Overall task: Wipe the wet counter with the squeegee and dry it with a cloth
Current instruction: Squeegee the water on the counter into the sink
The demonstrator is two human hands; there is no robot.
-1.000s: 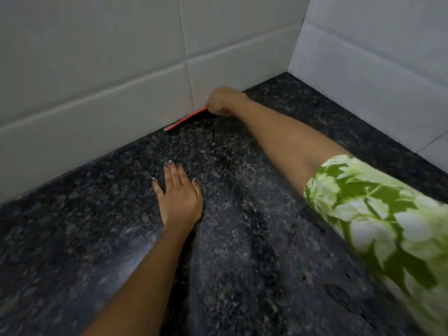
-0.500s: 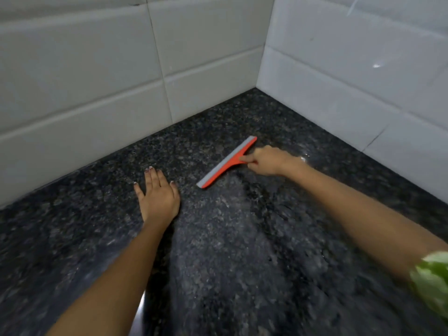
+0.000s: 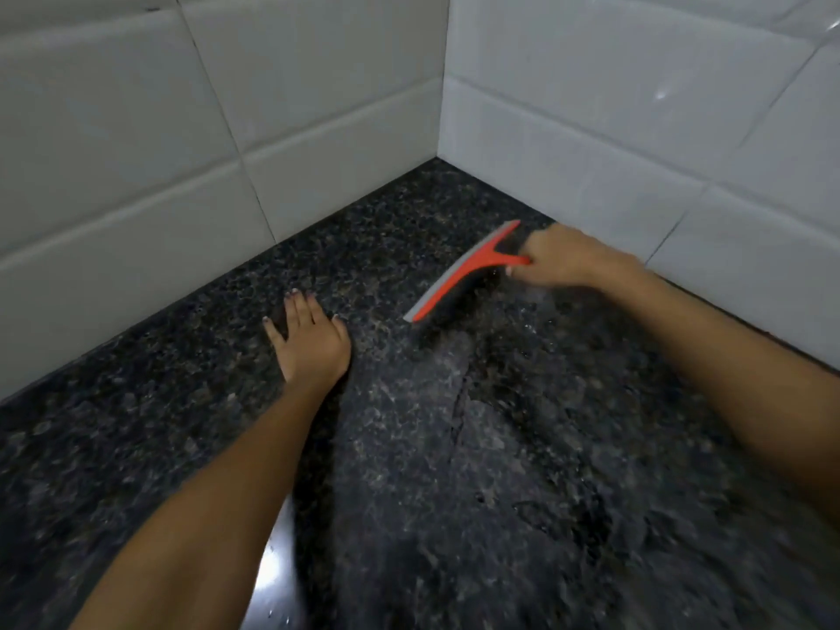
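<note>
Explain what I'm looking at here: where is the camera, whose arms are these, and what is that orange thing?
There is no machine: a person works with bare hands, and the single camera sits on their head, looking forward and down. The dark speckled surface is a stone counter in a corner of white tiled walls, with a wet film on part of it. The left hand lies flat on the counter, fingers spread, holding nothing. The right hand grips the handle of an orange squeegee with a grey blade. No cloth is in view.

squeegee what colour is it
The squeegee is orange-red with a grey blade edge, seen in the head view.
</note>
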